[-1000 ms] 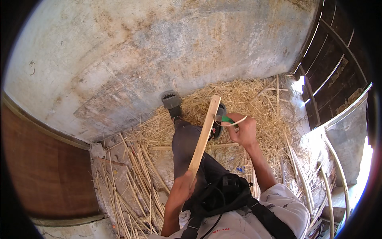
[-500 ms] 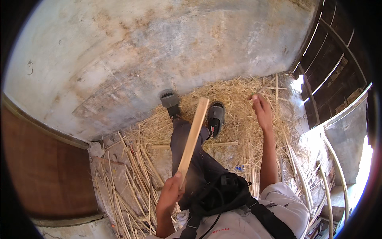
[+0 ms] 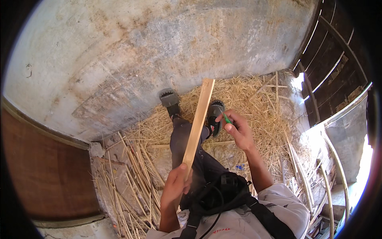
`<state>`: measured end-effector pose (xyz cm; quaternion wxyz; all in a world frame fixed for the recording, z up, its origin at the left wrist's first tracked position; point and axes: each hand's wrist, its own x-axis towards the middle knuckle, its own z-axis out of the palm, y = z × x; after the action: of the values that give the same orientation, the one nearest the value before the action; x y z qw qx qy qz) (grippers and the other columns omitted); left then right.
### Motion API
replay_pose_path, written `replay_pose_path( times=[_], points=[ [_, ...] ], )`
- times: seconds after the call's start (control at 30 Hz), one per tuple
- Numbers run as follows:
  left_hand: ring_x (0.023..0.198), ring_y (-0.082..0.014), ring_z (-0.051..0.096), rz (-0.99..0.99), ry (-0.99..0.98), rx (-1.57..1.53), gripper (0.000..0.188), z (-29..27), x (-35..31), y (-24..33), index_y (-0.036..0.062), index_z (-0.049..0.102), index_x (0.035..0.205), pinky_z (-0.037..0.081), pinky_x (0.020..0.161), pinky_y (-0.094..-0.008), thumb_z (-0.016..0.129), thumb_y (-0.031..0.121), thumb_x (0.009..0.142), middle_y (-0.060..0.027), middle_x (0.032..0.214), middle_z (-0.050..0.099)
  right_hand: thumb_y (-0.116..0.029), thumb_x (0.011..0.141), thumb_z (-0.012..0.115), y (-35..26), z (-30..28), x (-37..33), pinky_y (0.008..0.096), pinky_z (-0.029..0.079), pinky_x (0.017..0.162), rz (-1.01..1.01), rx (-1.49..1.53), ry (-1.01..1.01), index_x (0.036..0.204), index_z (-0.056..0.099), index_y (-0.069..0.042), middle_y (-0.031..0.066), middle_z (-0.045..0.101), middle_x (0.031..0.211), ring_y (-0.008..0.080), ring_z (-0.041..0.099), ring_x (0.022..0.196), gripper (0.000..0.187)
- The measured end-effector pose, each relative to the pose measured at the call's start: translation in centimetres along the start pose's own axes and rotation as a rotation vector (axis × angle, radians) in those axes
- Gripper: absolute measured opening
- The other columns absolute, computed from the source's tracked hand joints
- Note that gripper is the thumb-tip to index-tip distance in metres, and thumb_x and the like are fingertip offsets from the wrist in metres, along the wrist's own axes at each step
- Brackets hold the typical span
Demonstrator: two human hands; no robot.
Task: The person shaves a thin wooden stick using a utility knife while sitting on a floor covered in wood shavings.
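Note:
My left hand is closed round the lower end of a flat, pale bamboo strip. The strip slants up and slightly right, in front of my leg and beside one shoe. To its right, my right hand grips a small green-handled knife, mostly hidden by the fingers. A thin, faint blade points up and left from the handle, apart from the strip.
Straw-like shavings cover the floor round my sandalled feet. Long thin strips lie in a pile at left. A stained wall stands ahead, a brown panel at left, and bent poles lean at right.
My right hand has come down and left from over the shavings toward the strip, and the green handle now shows. The strip has risen and tilted slightly in my left hand.

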<state>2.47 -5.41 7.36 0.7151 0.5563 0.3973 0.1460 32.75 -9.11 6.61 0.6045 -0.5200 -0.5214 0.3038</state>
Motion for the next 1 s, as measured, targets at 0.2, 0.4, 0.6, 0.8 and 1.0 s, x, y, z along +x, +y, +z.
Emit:
replay_pose_path(
  times=[0.2, 0.4, 0.6, 0.8, 1.0],
  points=[
    [0.04, -0.012, 0.047, 0.052, -0.024, -0.027, 0.051, 0.6, 0.3, 0.3, 0.0049, 0.055, 0.101, 0.04, 0.039, -0.0273, 0.036, 0.049, 0.117, -0.0004, 0.058, 0.045, -0.036, 0.102, 0.072, -1.7, 1.4, -0.5, 0.035, 0.052, 0.068, -0.101, -0.216, -0.048, 0.112, 0.069, -0.005, 0.0073, 0.071, 0.089, 0.0205, 0.068, 0.073, 0.033],
    [0.04, -0.014, 0.051, 0.116, -0.026, -0.023, 0.048, 0.6, 0.4, 0.1, 0.0051, 0.054, 0.102, 0.041, 0.038, -0.0274, 0.034, 0.045, 0.118, -0.0006, 0.057, 0.047, -0.035, 0.095, 0.079, -1.6, 3.0, -1.8, 0.0408, 0.054, 0.064, -0.33, -0.507, -0.163, 0.104, 0.069, -0.009, 0.0077, 0.072, 0.087, 0.0309, 0.071, 0.071, 0.029],
    [0.044, -0.0144, 0.053, 0.133, -0.021, -0.053, 0.051, 1.0, 0.3, 0.5, 0.0041, 0.054, 0.1, 0.043, 0.042, -0.0268, 0.032, 0.046, 0.118, -0.001, 0.057, 0.046, -0.037, 0.09, 0.082, -0.8, 4.0, -2.7, 0.0415, 0.054, 0.063, -0.402, -0.568, -0.213, 0.099, 0.071, -0.01, 0.006, 0.071, 0.085, 0.031, 0.071, 0.072, 0.031],
    [0.046, -0.0105, 0.041, 0.166, 0.03, 0.011, 0.055, 1.3, 0.6, 0.7, 0.0065, 0.055, 0.093, 0.035, 0.046, -0.025, 0.029, 0.048, 0.118, -0.0001, 0.057, 0.045, -0.037, 0.09, 0.082, -0.9, 4.4, -2.8, 0.0402, 0.053, 0.061, -0.431, -0.569, -0.182, 0.097, 0.072, -0.011, 0.0049, 0.069, 0.082, 0.0287, 0.07, 0.069, 0.029],
    [0.048, -0.0075, 0.035, 0.162, 0.147, 0.05, 0.056, 2.9, 0.5, 1.7, 0.0088, 0.052, 0.089, 0.027, 0.046, -0.025, 0.026, 0.049, 0.118, 0.0029, 0.058, 0.04, -0.037, 0.089, 0.083, -0.7, 4.7, -2.7, 0.0387, 0.052, 0.058, -0.461, -0.573, -0.112, 0.097, 0.074, -0.011, 0.0041, 0.067, 0.077, 0.0275, 0.069, 0.065, 0.028]
  ],
)
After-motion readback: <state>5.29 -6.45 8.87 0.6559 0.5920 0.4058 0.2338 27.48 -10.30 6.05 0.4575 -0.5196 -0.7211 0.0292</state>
